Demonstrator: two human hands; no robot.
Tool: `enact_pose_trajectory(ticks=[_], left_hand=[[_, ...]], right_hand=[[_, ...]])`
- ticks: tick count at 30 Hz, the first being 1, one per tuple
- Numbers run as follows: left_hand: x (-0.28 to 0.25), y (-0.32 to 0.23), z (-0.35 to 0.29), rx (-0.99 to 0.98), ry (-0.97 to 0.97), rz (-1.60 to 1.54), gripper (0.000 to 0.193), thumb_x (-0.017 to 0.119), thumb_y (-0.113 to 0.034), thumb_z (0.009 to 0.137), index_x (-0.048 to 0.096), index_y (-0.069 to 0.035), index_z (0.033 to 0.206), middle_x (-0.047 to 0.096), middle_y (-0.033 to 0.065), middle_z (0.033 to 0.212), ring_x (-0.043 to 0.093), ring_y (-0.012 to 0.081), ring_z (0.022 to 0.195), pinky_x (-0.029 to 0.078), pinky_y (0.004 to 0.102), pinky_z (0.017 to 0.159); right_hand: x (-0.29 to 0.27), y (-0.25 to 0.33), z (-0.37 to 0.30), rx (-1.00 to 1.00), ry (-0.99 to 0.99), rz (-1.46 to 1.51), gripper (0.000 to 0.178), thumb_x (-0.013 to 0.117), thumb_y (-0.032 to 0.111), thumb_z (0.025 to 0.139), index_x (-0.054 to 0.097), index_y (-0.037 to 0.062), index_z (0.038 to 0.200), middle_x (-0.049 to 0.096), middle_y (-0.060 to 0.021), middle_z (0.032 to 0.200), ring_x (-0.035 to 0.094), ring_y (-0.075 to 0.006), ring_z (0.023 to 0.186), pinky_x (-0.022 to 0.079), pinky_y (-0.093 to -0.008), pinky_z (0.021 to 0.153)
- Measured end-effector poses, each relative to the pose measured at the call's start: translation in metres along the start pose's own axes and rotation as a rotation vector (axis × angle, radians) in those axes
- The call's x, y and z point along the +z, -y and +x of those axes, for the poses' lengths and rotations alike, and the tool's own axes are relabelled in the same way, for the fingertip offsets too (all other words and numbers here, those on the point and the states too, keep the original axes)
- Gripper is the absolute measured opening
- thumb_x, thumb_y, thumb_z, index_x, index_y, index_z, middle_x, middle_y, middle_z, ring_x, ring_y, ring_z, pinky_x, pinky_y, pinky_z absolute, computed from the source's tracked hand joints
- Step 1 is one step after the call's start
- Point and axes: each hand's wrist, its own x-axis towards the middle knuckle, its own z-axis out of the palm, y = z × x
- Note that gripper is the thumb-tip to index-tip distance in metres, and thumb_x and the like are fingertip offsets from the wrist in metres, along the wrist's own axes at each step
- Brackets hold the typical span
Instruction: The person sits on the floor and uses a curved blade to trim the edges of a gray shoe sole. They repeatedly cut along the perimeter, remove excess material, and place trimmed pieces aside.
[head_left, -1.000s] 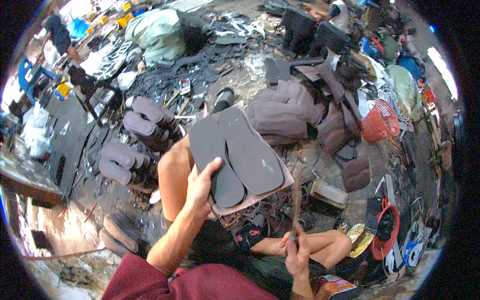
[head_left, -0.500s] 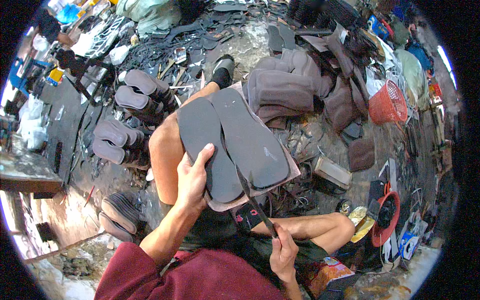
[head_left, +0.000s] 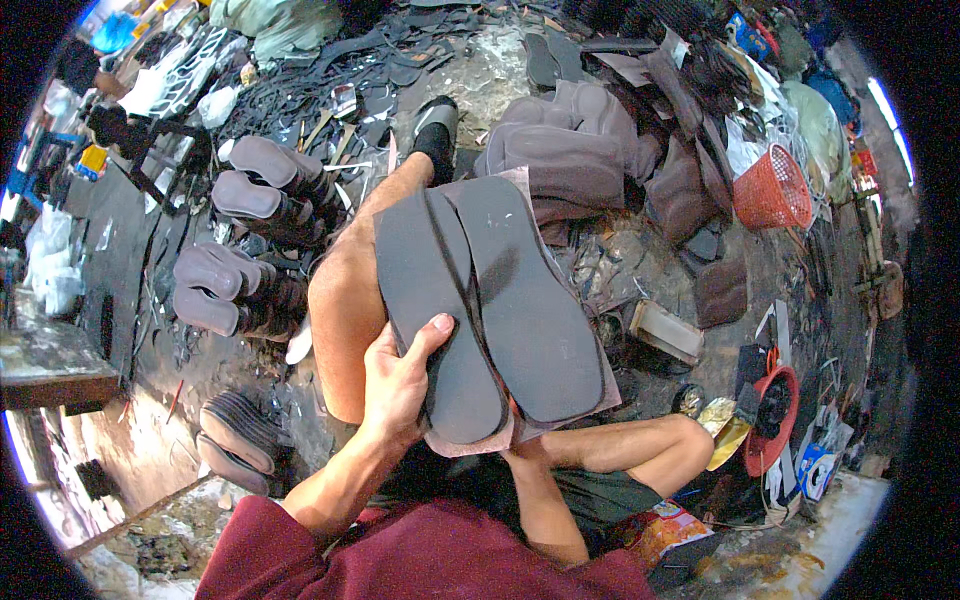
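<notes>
My left hand [head_left: 400, 375] grips a light-backed sheet bearing two dark grey shoe soles, its thumb lying on top of the left sole [head_left: 425, 290]. Beside it is the right sole [head_left: 540, 310], with a dark gap between the two. A long, thin dark knife [head_left: 455, 255] runs up along that gap, blurred, and a shadow falls on the right sole. Below the sheet's near edge is my right hand [head_left: 528, 452], closed at the knife's lower end; its fingers are mostly hidden by the sheet. The soles are held above my lap, between my bare knees.
Stacked shoe soles [head_left: 245, 195] stand to the left, with another striped pair [head_left: 240, 430] nearer. Brown moulded sheets [head_left: 570, 160] pile up ahead. A red basket [head_left: 772, 190], a pale block [head_left: 667, 333] and a red bowl [head_left: 785, 450] are on the right. Dark scraps [head_left: 370, 60] litter the far floor.
My right hand has moved up and left, to the sheet's near edge, and the knife has advanced along the gap. The soles have shifted slightly right and nearer.
</notes>
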Motion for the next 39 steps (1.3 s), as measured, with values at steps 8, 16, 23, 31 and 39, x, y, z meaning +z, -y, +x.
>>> enact_pose_trajectory(ticks=[8,16,23,31,39], left_hand=[[-0.003,-0.007,-0.003,-0.039,0.008,0.072,0.041,0.073,-0.02,0.089,0.06,0.002,0.121,0.067,0.0084,0.107,0.064,0.0154,0.09,0.053,0.03,0.083],[-0.016,0.002,-0.007,-0.003,0.082,0.161,0.044,0.071,-0.024,0.088,0.059,0.0,0.123,0.066,0.0056,0.107,0.062,0.0144,0.09,0.05,0.03,0.084],[-0.024,0.003,-0.02,0.139,0.084,0.145,0.037,0.074,-0.012,0.087,0.062,0.0,0.119,0.067,0.0045,0.107,0.061,0.0138,0.096,0.049,0.0299,0.088],[-0.016,-0.064,-0.003,0.219,0.442,0.775,0.05,0.083,-0.023,0.077,0.068,0.005,0.116,0.069,0.0084,0.106,0.063,0.0167,0.099,0.049,0.032,0.092],[-0.01,-0.09,0.03,0.503,0.032,-0.121,0.04,0.075,-0.018,0.084,0.06,0.003,0.115,0.068,0.0083,0.107,0.066,0.022,0.092,0.053,0.0341,0.091]], right_hand=[[0.006,0.01,0.057,0.15,-0.065,0.228,0.039,0.056,0.027,0.098,0.053,0.0046,0.13,0.065,-0.0104,0.093,0.063,-0.0261,0.081,0.051,-0.0353,0.072],[-0.039,0.01,0.141,0.279,0.096,0.708,0.05,0.059,0.032,0.097,0.046,0.0054,0.137,0.061,-0.003,0.088,0.06,-0.0152,0.079,0.05,-0.0268,0.071],[-0.043,0.042,0.173,0.555,0.089,1.514,0.062,0.067,0.03,0.094,0.039,0.0049,0.143,0.06,0.002,0.088,0.059,-0.0079,0.08,0.049,-0.0214,0.074],[-0.106,0.056,0.085,0.48,0.078,1.086,0.061,0.087,0.011,0.074,0.057,0.0042,0.127,0.065,0.0006,0.101,0.06,-0.0101,0.091,0.05,-0.0278,0.083],[-0.159,-0.015,0.013,0.607,-0.566,0.601,0.05,0.048,0.024,0.103,0.039,0.0089,0.15,0.058,-0.0005,0.085,0.049,-0.008,0.07,0.043,-0.0227,0.06]])
